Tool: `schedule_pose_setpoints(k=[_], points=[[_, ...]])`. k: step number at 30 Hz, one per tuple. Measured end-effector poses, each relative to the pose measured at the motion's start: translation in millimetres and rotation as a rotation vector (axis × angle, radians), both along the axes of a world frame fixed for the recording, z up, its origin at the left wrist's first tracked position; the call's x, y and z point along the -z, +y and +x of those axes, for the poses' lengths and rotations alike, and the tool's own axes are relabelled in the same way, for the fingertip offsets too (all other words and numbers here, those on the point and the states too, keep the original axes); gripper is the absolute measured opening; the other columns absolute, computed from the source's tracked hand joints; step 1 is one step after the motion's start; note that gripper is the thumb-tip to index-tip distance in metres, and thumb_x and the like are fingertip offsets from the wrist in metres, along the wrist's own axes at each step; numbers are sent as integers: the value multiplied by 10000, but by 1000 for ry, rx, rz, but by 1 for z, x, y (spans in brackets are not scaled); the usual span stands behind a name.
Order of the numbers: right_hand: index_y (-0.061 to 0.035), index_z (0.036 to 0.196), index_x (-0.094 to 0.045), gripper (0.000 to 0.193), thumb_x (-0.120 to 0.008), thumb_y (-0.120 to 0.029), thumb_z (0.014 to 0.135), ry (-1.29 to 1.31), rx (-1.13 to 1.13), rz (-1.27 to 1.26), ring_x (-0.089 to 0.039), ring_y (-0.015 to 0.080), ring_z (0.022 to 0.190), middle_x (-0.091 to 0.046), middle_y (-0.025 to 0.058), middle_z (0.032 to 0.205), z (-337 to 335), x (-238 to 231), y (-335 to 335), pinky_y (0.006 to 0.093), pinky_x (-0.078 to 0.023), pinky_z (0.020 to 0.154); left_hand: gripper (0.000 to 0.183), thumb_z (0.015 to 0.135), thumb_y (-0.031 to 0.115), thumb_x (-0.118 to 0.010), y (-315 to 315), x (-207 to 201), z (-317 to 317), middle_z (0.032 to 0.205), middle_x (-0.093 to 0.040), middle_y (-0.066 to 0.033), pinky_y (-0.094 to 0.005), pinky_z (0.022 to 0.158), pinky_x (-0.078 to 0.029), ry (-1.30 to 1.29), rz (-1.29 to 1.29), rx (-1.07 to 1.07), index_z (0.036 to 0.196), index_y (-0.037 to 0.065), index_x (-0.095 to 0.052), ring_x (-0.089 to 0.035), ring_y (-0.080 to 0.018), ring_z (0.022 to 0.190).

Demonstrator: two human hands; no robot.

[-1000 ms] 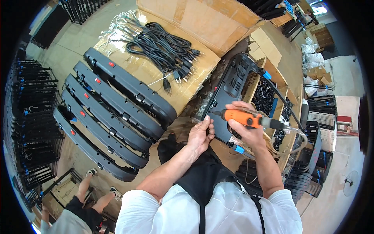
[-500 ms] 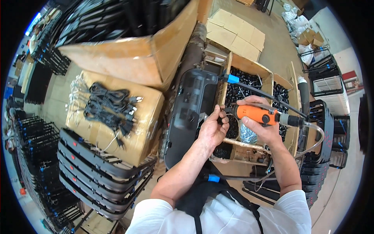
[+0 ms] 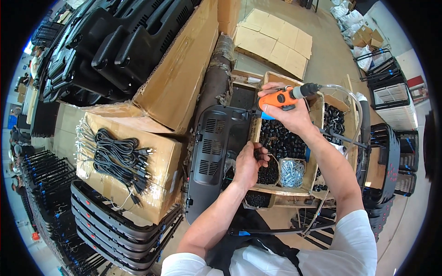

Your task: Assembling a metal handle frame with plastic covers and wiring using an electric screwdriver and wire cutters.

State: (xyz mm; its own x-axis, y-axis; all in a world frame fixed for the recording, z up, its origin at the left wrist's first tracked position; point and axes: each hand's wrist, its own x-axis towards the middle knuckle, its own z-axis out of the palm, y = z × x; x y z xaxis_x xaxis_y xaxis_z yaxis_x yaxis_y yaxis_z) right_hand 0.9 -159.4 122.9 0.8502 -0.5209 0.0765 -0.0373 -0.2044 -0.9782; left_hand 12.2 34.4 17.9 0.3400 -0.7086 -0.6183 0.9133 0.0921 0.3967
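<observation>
Our right hand (image 3: 294, 116) wraps its grip around the orange driver (image 3: 273, 100), above the far left part of the wooden box (image 3: 285, 191) and near the black vented housing (image 3: 212, 156). Our left hand (image 3: 248, 168) curls its fingers beside the small black pieces (image 3: 268, 175) — we cannot tell whether its grip holds anything. Silver screws (image 3: 292, 173) fill the neighbouring compartment.

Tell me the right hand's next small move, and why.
Probably line up the tip of the orange driver with the nearest corner of the black housing: the right hand grips the tool close to that corner, but the tip is hidden, so its alignment can't be confirmed.
</observation>
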Motion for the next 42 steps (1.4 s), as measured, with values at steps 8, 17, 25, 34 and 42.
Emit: schedule_pose_setpoints(k=[8,17,25,34,42], points=[[-70,1248,-668,425,-821,-116,853,132,-66,-33,-669,121,1028,-732,40,1117,20,3,0,319,-562,952,296,1122,283,-557,8,23,21,939,-693,-27,-256,674,-490,-91,-39,49,1231,45,-694,-633,-117,800],[-33,1205,-686,376,-806,-102,856,256,-197,-251,-662,117,1021,-719,48,1133,24,11,-5,311,-558,920,269,1107,263,-580,-5,17,34,1022,-743,-55,-265,742,-566,53,-34,-71,1231,43,-675,-664,-140,817],[7,1297,-640,463,-795,-50,865,23,-77,18,-679,188,1186,-728,127,1218,12,-22,13,358,-541,1054,284,1069,385,-635,-31,14,52,784,-574,39,-236,595,-446,309,-36,-222,1035,105,-656,-523,-105,685],[-3,1321,-633,509,-826,-131,867,66,-129,25,-682,188,1172,-733,124,1250,16,-34,20,379,-531,1084,242,1081,384,-601,-51,5,89,790,-595,59,-222,566,-489,521,-216,-365,1050,147,-641,-559,-90,681],[26,1338,-602,539,-820,-95,860,13,-143,15,-680,202,1164,-741,141,1233,45,-11,24,384,-537,1060,280,1133,334,-520,-45,-2,92,888,-640,-7,-272,607,-495,343,-98,-393,1156,82,-639,-568,-145,715]])
